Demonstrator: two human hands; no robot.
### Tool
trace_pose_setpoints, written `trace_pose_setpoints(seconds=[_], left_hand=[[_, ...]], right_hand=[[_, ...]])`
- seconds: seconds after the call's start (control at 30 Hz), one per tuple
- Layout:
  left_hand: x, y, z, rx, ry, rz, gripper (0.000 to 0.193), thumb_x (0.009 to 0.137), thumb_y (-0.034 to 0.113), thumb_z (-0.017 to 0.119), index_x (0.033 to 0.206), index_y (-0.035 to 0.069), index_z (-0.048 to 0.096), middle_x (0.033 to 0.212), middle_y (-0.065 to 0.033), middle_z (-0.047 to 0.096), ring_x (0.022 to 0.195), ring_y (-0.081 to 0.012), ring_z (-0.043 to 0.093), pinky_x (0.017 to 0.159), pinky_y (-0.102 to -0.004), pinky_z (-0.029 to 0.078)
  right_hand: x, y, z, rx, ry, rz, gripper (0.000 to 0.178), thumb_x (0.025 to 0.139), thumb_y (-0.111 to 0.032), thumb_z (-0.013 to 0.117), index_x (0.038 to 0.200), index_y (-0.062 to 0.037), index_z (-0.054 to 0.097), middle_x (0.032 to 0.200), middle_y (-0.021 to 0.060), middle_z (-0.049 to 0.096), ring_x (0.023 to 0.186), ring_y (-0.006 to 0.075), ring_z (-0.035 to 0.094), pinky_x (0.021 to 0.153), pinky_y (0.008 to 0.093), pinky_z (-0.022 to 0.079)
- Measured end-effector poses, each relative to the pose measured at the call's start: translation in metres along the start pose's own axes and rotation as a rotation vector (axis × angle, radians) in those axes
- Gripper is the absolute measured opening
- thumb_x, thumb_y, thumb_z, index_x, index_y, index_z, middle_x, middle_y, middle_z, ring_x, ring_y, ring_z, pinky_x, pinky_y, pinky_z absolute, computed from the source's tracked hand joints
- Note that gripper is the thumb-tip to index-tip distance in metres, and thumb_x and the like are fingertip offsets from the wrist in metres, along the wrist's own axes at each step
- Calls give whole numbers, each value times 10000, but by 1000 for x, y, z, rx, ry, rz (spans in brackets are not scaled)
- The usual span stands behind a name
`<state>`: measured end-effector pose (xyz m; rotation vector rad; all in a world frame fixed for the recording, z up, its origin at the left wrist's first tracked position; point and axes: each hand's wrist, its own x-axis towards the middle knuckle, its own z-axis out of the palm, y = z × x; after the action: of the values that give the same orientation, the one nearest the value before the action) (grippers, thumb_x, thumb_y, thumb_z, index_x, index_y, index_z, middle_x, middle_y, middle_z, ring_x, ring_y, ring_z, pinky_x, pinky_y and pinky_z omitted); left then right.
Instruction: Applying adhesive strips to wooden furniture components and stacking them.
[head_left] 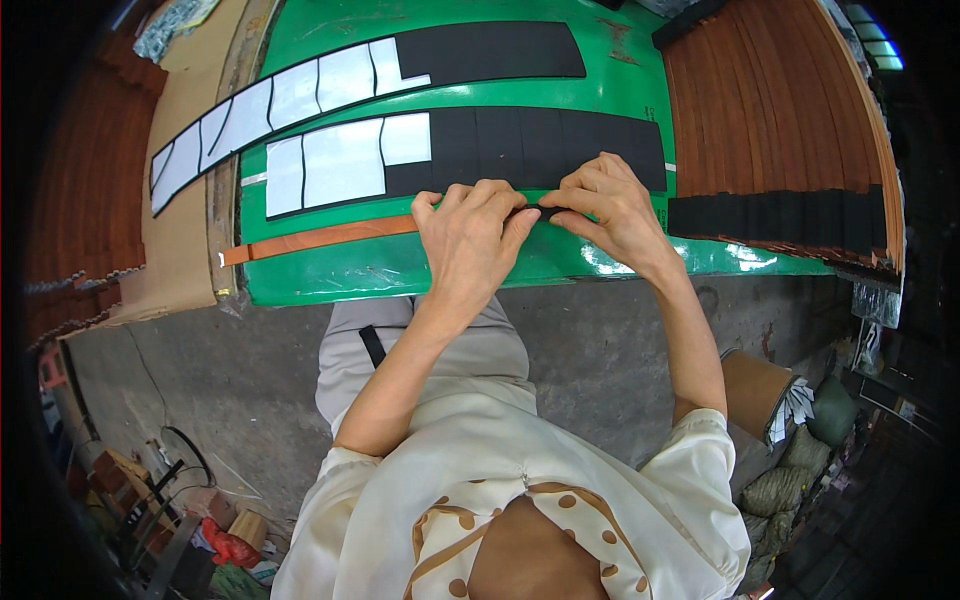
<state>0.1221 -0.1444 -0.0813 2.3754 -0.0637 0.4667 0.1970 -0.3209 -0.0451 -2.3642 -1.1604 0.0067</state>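
Observation:
A long brown strip (320,240) with a wood-like look lies along the near side of the green tabletop (340,282). Over its right part is my left hand (472,232), thumb and fingers pressed on the strip. My right hand (612,212) pinches a short black piece (532,209) at the strip's right end, close to the left thumb. Whether the black piece wraps fully round the strip is hidden by the fingers. Just beyond both hands lies a row of black pieces (540,140), partly covered with white backing paper (340,160).
Farther back sits a second black row (490,52) with white backing at its left. A tall stack of brown strips with black ends (780,215) fills the right side. More brown strips (95,170) stand left, beside cardboard (190,180). A brown drum (755,395) stands on the floor.

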Motion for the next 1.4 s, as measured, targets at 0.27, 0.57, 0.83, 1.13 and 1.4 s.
trace_pose_setpoints(seconds=[0.27, 0.57, 0.83, 1.13, 1.4], left_hand=[[5, 7, 0, -27, -19, -116, 123, 734, 222, 689, 719, 100, 680, 793, 29, 650, 730, -180, 555, 783, -397, 284], [4, 8, 1, 29, -88, -177, 192, 753, 307, 675, 762, 117, 703, 824, 31, 656, 699, -158, 537, 780, -373, 283], [9, 5, 1, 61, -105, -170, 202, 766, 329, 673, 773, 130, 708, 823, 30, 654, 733, -160, 561, 800, -381, 291], [2, 8, 0, 53, -118, -180, 210, 765, 335, 675, 769, 128, 706, 821, 30, 652, 730, -156, 561, 792, -377, 285], [4, 7, 3, -2, -51, -160, 149, 748, 250, 693, 713, 105, 694, 740, 18, 646, 703, -179, 547, 791, -385, 274]], right_hand=[[-8, 9, 1, 215, 114, 104, 294, 699, -151, 746, 987, -108, 707, 931, 35, 648, 919, 223, 559, 823, 354, 453], [-32, 10, 6, 173, 91, 214, 288, 746, -175, 723, 1022, -102, 690, 940, 25, 642, 882, 216, 554, 789, 348, 450], [-29, 15, 8, 90, 127, 160, 239, 731, -117, 740, 959, -62, 693, 910, 48, 657, 894, 211, 580, 774, 331, 466], [-38, 11, 12, 59, 169, 149, 217, 716, -110, 748, 928, -80, 713, 868, 36, 645, 855, 200, 576, 757, 327, 455], [-37, 15, 16, 51, 191, 134, 226, 698, -97, 757, 921, -87, 721, 850, 27, 639, 832, 185, 572, 750, 317, 452]])
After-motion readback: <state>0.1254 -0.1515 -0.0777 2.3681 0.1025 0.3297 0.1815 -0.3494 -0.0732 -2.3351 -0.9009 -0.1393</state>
